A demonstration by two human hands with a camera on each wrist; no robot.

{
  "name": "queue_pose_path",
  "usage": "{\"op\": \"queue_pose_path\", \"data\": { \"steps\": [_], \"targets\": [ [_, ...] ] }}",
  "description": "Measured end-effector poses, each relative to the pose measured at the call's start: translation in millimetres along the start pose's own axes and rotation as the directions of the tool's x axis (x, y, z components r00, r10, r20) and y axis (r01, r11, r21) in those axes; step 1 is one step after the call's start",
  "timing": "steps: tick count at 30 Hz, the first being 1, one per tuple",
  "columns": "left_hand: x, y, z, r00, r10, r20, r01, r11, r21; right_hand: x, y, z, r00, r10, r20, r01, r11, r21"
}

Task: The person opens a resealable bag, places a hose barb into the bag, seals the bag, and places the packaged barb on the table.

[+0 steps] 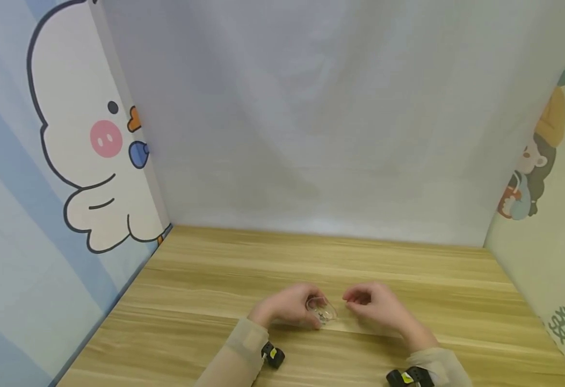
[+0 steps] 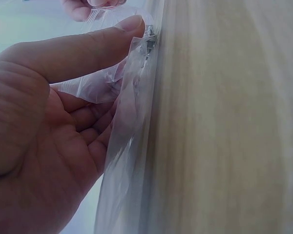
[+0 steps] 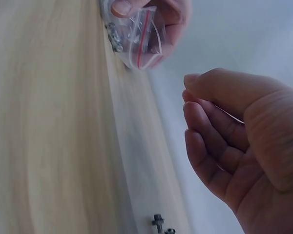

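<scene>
In the head view, what the bag [image 1: 328, 313] holds is too small to tell. The right wrist view's top edge cuts off the left hand [image 3: 175, 22], its bottom edge a bolt [image 3: 170, 231], its right edge the right hand [image 3: 254, 141].

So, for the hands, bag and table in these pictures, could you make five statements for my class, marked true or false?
1. The left hand holds a clear bag. True.
2. The bag's stripe is blue. False: it is red.
3. The right hand grips the bag too. False: it is apart from it.
4. A screw shows low in the right wrist view. True.
5. The table is plain white. False: it has a wood grain.
</scene>
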State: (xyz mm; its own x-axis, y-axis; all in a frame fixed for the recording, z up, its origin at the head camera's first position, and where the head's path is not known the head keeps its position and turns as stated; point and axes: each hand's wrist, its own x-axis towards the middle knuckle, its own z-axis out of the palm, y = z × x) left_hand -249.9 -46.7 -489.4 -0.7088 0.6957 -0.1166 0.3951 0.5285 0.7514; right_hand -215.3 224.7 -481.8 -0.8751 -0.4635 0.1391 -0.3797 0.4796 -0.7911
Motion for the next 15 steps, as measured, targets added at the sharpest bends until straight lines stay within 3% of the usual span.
{"op": "queue_pose_path", "data": {
  "steps": [7, 15],
  "targets": [
    [0.0, 0.3, 1.0, 1.0, 0.001, 0.005, -0.001, 1.0, -0.023, -9.0, 3.5, -11.9, 0.997, 0.065, -0.03, -0.066, 0.997, -0.028],
    [0.6, 0.9, 0.5, 1.0, 0.003, 0.008, -0.002, 0.999, -0.036, -19.1, 11.0, -27.3, 0.996, 0.079, -0.045, -0.081, 0.996, -0.048]
  ]
}}
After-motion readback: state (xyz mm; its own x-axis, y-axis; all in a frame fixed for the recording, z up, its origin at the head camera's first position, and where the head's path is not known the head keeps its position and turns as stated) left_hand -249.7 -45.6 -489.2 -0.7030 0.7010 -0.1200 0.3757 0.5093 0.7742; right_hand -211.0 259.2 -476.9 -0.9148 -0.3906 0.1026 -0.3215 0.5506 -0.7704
